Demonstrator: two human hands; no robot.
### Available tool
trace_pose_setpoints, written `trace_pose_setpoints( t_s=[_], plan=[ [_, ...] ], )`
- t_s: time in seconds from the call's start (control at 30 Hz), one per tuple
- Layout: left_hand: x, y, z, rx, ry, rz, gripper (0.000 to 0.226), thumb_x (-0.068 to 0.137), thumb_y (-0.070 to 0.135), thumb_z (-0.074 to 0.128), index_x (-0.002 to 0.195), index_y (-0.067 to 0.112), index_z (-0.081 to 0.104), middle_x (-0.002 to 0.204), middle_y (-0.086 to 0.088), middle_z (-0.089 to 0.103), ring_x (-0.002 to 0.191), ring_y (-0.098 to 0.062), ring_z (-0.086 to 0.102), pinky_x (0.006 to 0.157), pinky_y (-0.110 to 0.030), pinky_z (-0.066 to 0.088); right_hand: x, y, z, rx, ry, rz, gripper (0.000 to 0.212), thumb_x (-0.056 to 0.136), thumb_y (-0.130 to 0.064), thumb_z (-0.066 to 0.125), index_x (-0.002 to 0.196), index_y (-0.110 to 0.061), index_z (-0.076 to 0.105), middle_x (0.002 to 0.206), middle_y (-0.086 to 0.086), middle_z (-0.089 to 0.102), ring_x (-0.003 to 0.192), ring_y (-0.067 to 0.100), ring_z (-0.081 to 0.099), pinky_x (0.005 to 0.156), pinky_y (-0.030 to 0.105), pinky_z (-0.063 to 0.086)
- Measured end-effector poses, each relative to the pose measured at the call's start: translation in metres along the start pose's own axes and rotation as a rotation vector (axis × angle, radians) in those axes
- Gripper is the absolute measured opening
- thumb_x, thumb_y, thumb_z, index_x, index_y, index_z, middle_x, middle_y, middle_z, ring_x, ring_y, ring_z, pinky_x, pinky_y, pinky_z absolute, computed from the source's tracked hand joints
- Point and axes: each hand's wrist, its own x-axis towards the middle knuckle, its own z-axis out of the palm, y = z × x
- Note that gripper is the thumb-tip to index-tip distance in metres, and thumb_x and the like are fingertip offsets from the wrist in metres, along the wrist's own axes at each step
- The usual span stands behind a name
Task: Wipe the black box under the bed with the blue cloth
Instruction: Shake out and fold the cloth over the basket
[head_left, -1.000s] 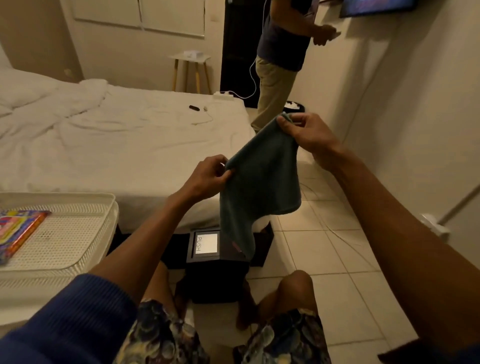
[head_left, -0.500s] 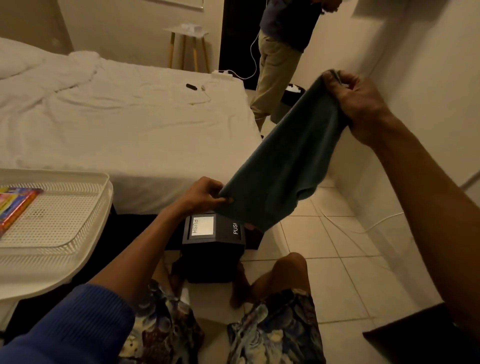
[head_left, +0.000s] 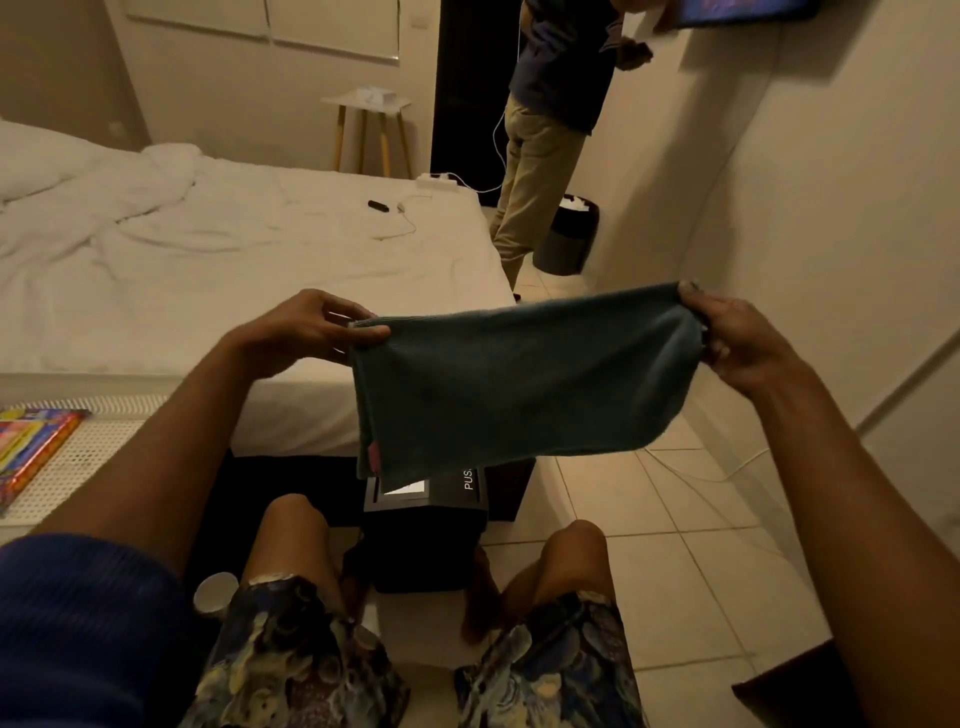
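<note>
I hold the blue cloth (head_left: 514, 384) stretched flat in the air between both hands. My left hand (head_left: 306, 330) pinches its left top corner and my right hand (head_left: 737, 338) pinches its right top corner. The cloth hangs down and covers the top of the black box (head_left: 423, 540). That box stands on the floor between my knees, at the foot corner of the bed (head_left: 249, 270). A white panel and part of the word PUSH show on its lid below the cloth's hem.
A white perforated tray (head_left: 72, 457) with a colourful book sits at the left. A small cup (head_left: 215, 597) stands by my left knee. Another person (head_left: 550, 130) stands beyond the bed beside a dark bin (head_left: 569, 234). A white cable (head_left: 691, 467) lies on the tiles at right.
My right hand came down from high at the right and my left hand rose, so the cloth went from a slanted drape to a level, stretched sheet.
</note>
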Motion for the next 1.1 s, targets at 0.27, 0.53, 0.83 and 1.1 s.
trace_pose_setpoints(
  t_s=[0.27,0.53,0.83,1.1],
  plan=[
    [-0.007,0.002,-0.029,0.054,0.158,0.099,0.038,0.073,0.039,0.076,0.099,0.011,0.075,0.085,-0.003,0.077,0.084,-0.015,0.073,0.063,-0.024,0.060,-0.001,0.029,0.010,-0.060,-0.001,-0.005,0.025,0.092,-0.041,0.066,0.104,-0.020,0.070,0.108,0.004,0.069,0.101,0.023,0.064,0.083,0.033,0.054],
    [-0.008,0.012,-0.026,0.264,0.306,0.223,0.027,0.093,0.034,0.058,0.105,0.012,0.071,0.092,-0.004,0.071,0.088,-0.017,0.067,0.072,-0.028,0.057,-0.002,0.013,0.009,-0.125,-0.001,-0.065,0.020,0.086,-0.038,0.070,0.092,-0.020,0.069,0.099,0.002,0.069,0.095,0.017,0.063,0.076,0.028,0.051],
    [-0.005,0.019,-0.019,-0.021,0.154,0.078,0.058,0.067,0.067,0.072,0.101,0.021,0.072,0.106,-0.002,0.070,0.102,-0.018,0.063,0.075,-0.030,0.051,0.002,-0.010,0.006,0.170,-0.024,-0.035,0.043,0.081,-0.030,0.072,0.117,-0.007,0.067,0.114,0.007,0.069,0.105,0.024,0.067,0.087,0.036,0.058],
    [0.011,0.035,-0.024,0.071,0.101,0.049,0.053,0.055,0.044,0.086,0.100,0.020,0.071,0.100,-0.003,0.074,0.094,-0.018,0.069,0.063,-0.022,0.058,0.004,-0.011,-0.026,0.168,-0.070,0.017,0.022,0.094,-0.020,0.063,0.113,-0.010,0.068,0.118,0.009,0.067,0.113,0.025,0.064,0.072,0.025,0.063]
  ],
)
